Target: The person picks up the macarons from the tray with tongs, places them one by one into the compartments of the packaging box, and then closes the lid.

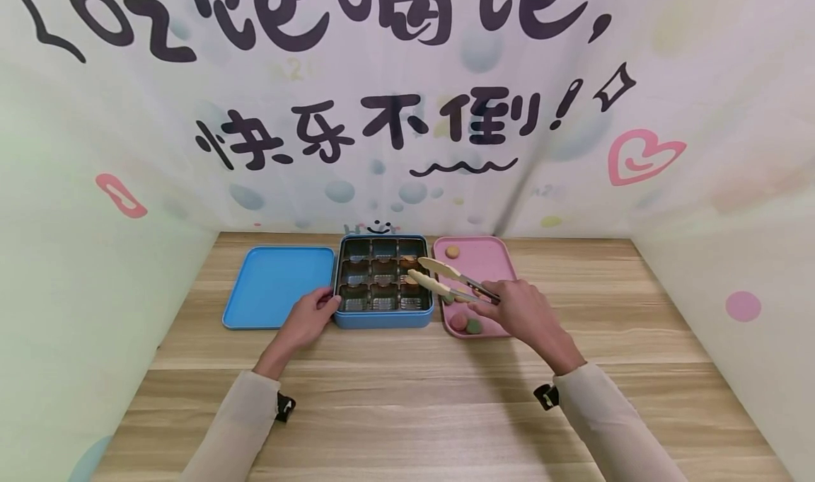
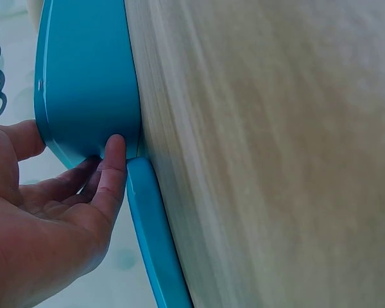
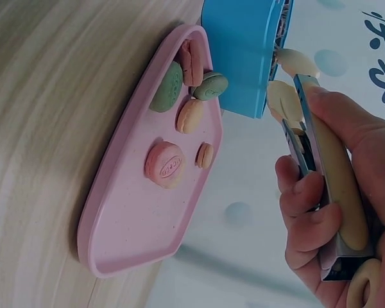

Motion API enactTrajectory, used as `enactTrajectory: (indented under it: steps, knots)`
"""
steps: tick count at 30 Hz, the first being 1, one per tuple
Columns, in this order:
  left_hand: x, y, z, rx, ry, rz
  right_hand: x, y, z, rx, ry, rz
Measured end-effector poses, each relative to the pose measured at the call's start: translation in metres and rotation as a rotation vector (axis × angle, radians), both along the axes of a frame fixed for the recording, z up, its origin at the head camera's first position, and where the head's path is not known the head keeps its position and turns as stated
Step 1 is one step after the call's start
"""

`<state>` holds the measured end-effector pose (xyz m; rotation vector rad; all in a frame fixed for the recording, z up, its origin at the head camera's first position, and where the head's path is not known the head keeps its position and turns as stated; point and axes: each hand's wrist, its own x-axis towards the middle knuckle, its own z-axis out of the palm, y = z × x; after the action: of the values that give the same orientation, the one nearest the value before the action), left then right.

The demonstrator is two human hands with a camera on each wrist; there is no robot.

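Beside box [image 1: 383, 320], apparently a lid [image 1: 280, 287]

Bright, diffuse light fills the head view; a soft shadow crosses the pale wood-grain worktop [image 1: 395, 404] at near right, and small glints dot the glossy dark plastic nine-compartment insert [image 1: 384, 303]. The left wrist view is dimmer, bluish, the worktop blurred. In the right wrist view, shadow darkens the near edge of the pink rounded-rectangular tray [image 3: 147, 224].

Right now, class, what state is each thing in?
Box: open, mostly empty
Lid: off, flat beside the box
Tray: flat, partly filled
Macarons: several lying on the tray
Tongs: held, tips apart
Left hand: gripping the box's corner
Right hand: holding the tongs
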<state>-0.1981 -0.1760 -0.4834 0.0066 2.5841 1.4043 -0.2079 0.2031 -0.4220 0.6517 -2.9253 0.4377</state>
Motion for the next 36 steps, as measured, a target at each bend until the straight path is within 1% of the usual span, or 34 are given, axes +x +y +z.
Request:
enactTrajectory:
  steps: [6, 11, 14, 16, 19, 27, 29, 36]
  knots:
    - [0.0, 0.0, 0.0, 0.003, -0.004, -0.008, -0.001, 0.004, -0.003, -0.017, -0.019, -0.014]
    - [-0.001, 0.0, 0.0, -0.008, -0.003, -0.013, -0.005, 0.01, -0.009, -0.074, -0.048, -0.048]
    - [-0.002, 0.0, 0.0, -0.019, 0.0, -0.012, -0.008, 0.016, -0.014, -0.105, -0.044, -0.082]
    - [-0.002, 0.0, 0.0, -0.026, 0.001, -0.012, -0.011, 0.019, -0.016, -0.108, -0.042, -0.114]
    - [-0.002, 0.001, 0.001, -0.021, -0.003, -0.011, -0.015, 0.025, -0.02, -0.09, -0.051, -0.165]
    - [-0.002, 0.001, 0.001, -0.022, -0.001, -0.009, -0.024, 0.035, -0.029, -0.024, -0.126, -0.273]
    - [-0.002, 0.002, 0.001, -0.017, -0.003, -0.008, -0.026, 0.036, -0.031, -0.01, -0.136, -0.286]
    - [-0.001, 0.002, 0.003, -0.011, -0.01, -0.01, -0.033, 0.037, -0.035, 0.0, -0.169, -0.292]
